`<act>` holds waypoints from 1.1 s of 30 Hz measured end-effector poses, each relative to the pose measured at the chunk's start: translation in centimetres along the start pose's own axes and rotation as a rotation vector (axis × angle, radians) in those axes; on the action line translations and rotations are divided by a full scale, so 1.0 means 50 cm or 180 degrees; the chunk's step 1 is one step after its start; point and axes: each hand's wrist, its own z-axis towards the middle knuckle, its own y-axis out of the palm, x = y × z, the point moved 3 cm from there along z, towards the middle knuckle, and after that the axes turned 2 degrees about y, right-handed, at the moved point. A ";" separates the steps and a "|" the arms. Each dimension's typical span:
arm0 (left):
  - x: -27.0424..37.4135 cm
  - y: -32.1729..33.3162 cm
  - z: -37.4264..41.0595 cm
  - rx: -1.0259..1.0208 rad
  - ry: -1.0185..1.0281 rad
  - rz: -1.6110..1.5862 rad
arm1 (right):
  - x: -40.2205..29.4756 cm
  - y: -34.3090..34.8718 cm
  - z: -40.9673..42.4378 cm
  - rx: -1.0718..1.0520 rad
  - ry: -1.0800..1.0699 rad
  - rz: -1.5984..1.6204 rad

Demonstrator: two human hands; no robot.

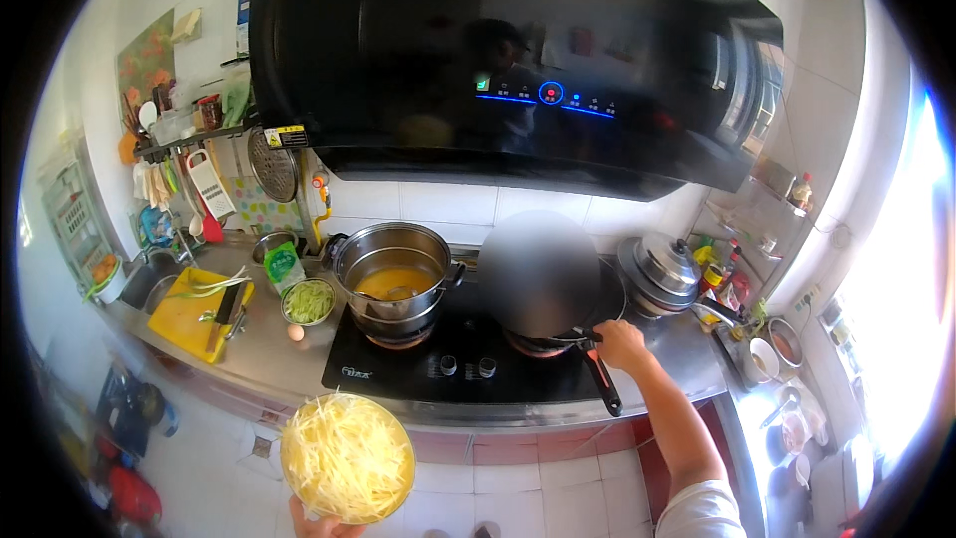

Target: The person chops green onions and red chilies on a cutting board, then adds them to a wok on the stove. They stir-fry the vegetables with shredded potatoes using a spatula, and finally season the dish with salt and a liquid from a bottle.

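My left hand (323, 526) holds a bowl heaped with pale shredded potato (347, 456) in front of the counter edge. My right hand (621, 344) is closed around a dark handle at the pan on the right burner. A blurred grey disc covers most of this pan (614, 291), so its contents are hidden. Beneath my right hand, a second black handle with a red strip (602, 381) points toward me. On the left burner stands a steel pot (390, 258) with yellowish liquid and a utensil inside.
Left of the stove are a bowl of shredded green vegetable (309, 302), an egg (296, 332), a green packet (284, 267) and a yellow cutting board (183, 314) with a knife (222, 314) and scallions. A lidded pan (661, 273) stands right. The black range hood (448, 37) hangs above.
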 end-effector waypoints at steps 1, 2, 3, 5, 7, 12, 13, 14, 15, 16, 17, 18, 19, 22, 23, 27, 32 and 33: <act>0.000 0.003 0.001 -0.0035 -0.0020 0.0004 | 0.019 -0.004 -0.009 0.0019 -0.0006 -0.0174; -0.003 0.003 0.003 -0.0047 -0.0097 -0.0167 | 0.049 -0.008 -0.016 0.0034 -0.0016 -0.0347; -0.006 0.007 0.007 -0.0092 -0.0180 -0.0342 | 0.080 -0.018 -0.030 0.0058 0.0008 -0.0525; -0.007 0.006 0.009 -0.0087 -0.0267 -0.0427 | 0.092 -0.065 -0.059 0.0129 0.0018 -0.0409; -0.010 0.003 0.008 -0.0081 -0.0309 -0.0282 | 0.100 -0.096 -0.070 0.0166 -0.0012 -0.0357; -0.022 0.000 0.005 -0.0211 -0.0101 0.0047 | 0.109 -0.049 -0.021 0.0013 -0.0164 -0.0409; -0.024 -0.001 0.002 -0.0203 -0.0065 0.0119 | 0.092 -0.037 -0.011 -0.0086 -0.0186 -0.0396; -0.019 0.003 -0.001 -0.0170 -0.0145 -0.0004 | 0.062 -0.028 0.002 -0.0224 -0.0162 -0.0517; -0.010 0.010 -0.005 -0.0129 -0.0238 -0.0120 | 0.041 -0.013 0.014 -0.0121 -0.0056 -0.0332; -0.005 0.013 -0.007 -0.0113 -0.0327 -0.0244 | 0.028 0.007 0.029 -0.0004 0.0071 -0.0150; -0.006 0.010 -0.009 -0.0086 -0.0339 -0.0336 | 0.022 0.025 0.044 0.0114 0.0200 0.0031; -0.007 0.005 -0.012 -0.0021 -0.0316 -0.0422 | 0.006 0.038 0.060 0.0112 0.0361 0.0077; -0.007 0.001 -0.014 0.0039 -0.0296 -0.0508 | -0.001 0.042 0.070 0.0195 0.0444 0.0234; -0.004 0.003 -0.013 -0.0058 -0.0263 -0.0418 | -0.004 0.051 0.092 0.0396 0.0615 0.0606; -0.006 0.005 -0.011 -0.0076 -0.0239 -0.0360 | 0.004 0.075 0.103 0.0376 0.0619 0.0567; 0.006 0.025 0.011 -0.0345 0.0371 0.0829 | -0.008 0.085 0.062 0.0427 0.0371 0.0306; 0.040 0.131 0.034 -0.0323 -0.0713 0.0075 | -0.015 -0.014 -0.080 0.0413 0.0044 0.0282; 0.027 0.145 0.049 -0.0539 -0.0773 -0.0021 | 0.004 -0.035 -0.106 0.0467 0.0106 0.0322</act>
